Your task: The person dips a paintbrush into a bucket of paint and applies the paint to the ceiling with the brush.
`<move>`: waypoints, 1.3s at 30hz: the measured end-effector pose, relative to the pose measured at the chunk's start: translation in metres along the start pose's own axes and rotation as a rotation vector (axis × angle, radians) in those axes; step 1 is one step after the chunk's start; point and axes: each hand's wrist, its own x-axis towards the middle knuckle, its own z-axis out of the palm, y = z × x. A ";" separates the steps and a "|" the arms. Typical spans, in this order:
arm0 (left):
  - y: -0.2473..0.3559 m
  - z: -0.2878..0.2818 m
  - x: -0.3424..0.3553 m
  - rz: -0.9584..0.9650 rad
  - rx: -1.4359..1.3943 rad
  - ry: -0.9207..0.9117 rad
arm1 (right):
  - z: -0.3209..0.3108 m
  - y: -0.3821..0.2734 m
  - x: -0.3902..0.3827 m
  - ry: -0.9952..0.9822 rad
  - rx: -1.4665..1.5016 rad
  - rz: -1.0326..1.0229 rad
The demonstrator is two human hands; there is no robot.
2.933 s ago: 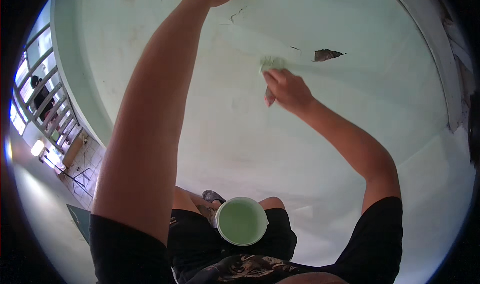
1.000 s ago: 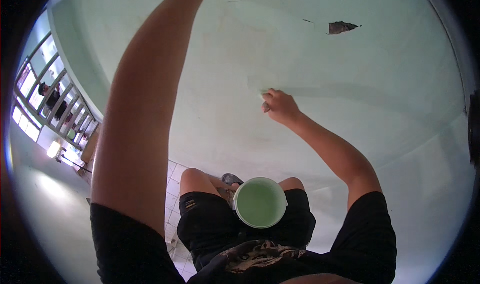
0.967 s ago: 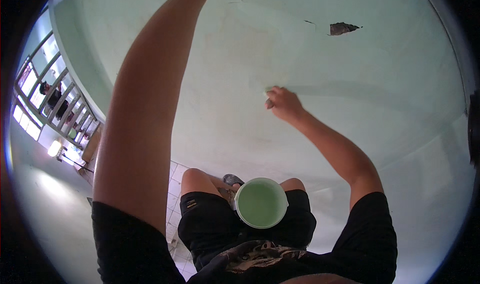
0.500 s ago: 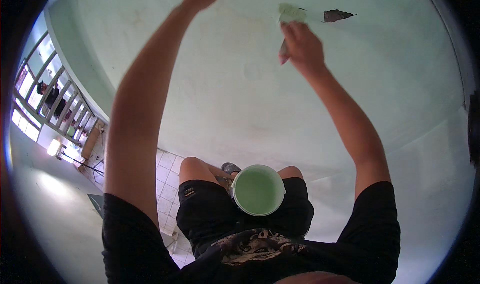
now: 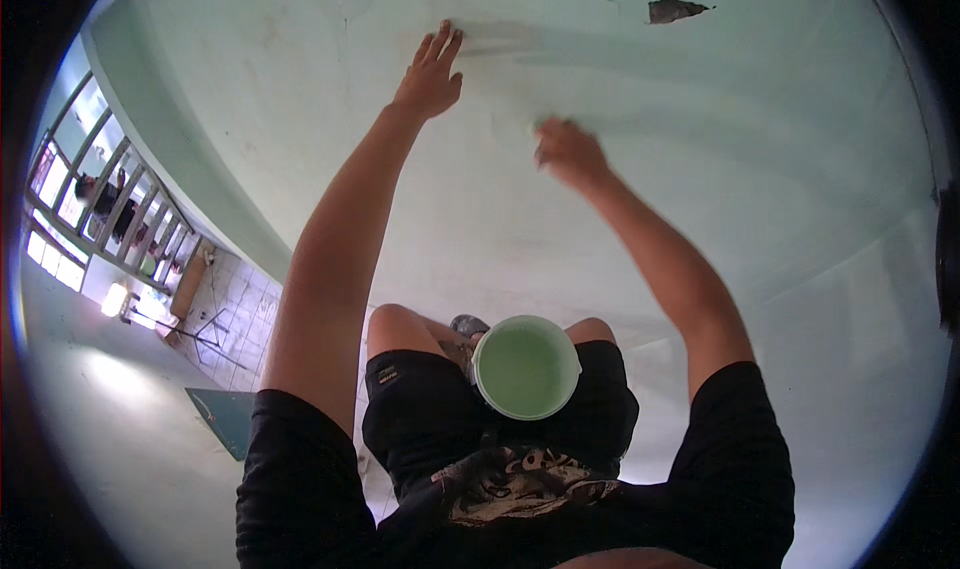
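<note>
My left hand is raised and pressed flat on the pale green wall, fingers spread and holding nothing. My right hand is blurred with motion a little lower and to the right, fingers curled around a small pale green brush that barely shows at its top edge. A round white bucket of light green paint sits below, against my black shorts between my knees.
A dark broken patch marks the wall at the upper right. A barred window stands at the left with a person behind it. Below it are a tiled floor and a dark green mat.
My right hand has dropped from beside the broken patch to a spot lower and further left on the wall. My left hand has stayed flat on the wall.
</note>
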 end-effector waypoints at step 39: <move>-0.015 -0.007 0.006 0.043 0.065 0.009 | 0.042 -0.021 -0.040 0.076 -0.013 0.009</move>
